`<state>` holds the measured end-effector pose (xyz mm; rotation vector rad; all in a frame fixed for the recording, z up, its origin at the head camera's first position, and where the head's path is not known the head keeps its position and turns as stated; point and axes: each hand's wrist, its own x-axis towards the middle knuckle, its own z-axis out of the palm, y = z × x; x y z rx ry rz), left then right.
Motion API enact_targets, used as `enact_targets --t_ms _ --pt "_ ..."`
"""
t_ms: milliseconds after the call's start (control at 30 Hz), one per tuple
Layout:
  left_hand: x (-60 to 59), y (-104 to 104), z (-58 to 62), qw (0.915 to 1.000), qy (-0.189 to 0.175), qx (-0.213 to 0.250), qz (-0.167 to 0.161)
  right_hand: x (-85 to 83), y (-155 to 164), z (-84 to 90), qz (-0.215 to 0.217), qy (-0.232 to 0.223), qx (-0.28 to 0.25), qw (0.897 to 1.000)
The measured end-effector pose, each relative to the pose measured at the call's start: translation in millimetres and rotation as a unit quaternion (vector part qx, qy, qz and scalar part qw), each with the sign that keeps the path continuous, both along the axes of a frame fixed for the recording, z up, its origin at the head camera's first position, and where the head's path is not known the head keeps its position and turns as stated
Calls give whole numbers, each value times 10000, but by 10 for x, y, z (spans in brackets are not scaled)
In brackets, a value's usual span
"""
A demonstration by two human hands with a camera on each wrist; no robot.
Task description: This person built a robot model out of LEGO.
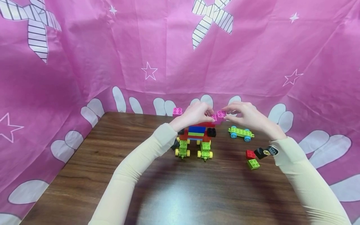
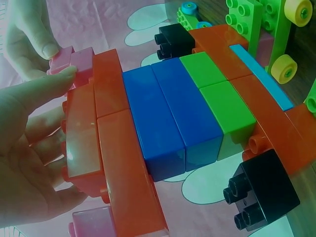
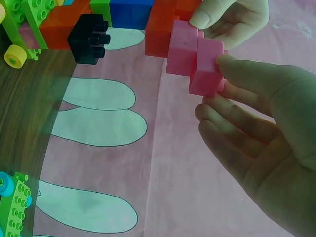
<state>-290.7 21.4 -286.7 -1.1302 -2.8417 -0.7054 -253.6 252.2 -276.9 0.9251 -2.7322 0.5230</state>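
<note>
A toy-brick figure (image 1: 197, 129) stands on the table, with a blue middle, red rows above and below, black bricks at the sides and green wheeled bases. My left hand (image 1: 194, 114) grips its top; in the left wrist view the fingers curl round a red top brick (image 2: 83, 140), and the thumb lies near the pink bricks. At the figure's upper right, my right hand (image 1: 247, 115) pinches the outer pink brick (image 3: 207, 69) between thumb and fingers. That brick sits stepped against an inner pink brick (image 3: 181, 47), which adjoins the red row.
On the table's right side stands a green wheeled base (image 1: 241, 132) with blue wheels. Nearer are a loose red brick (image 1: 250, 154) and a green brick (image 1: 253, 164). Another pink brick (image 1: 177, 112) tops the figure's left side. A pink patterned cloth (image 1: 174, 56) hangs behind the table.
</note>
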Motion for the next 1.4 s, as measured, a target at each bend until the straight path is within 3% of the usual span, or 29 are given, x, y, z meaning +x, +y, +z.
enact_targets --t_ms 667,1033,1233,1400 --pt "27 -13 11 9997 192 -108 41 1 48 -44 174 299 -181 9992" --pt "38 -21 2 9998 218 -21 0 64 169 -76 -311 373 -251 9985" --pt "30 -29 -2 9998 173 -12 30 104 401 -230 -517 -10 -192 9985" --pt "33 -26 -6 9999 140 -18 25 132 696 -519 -754 -87 76 9971"
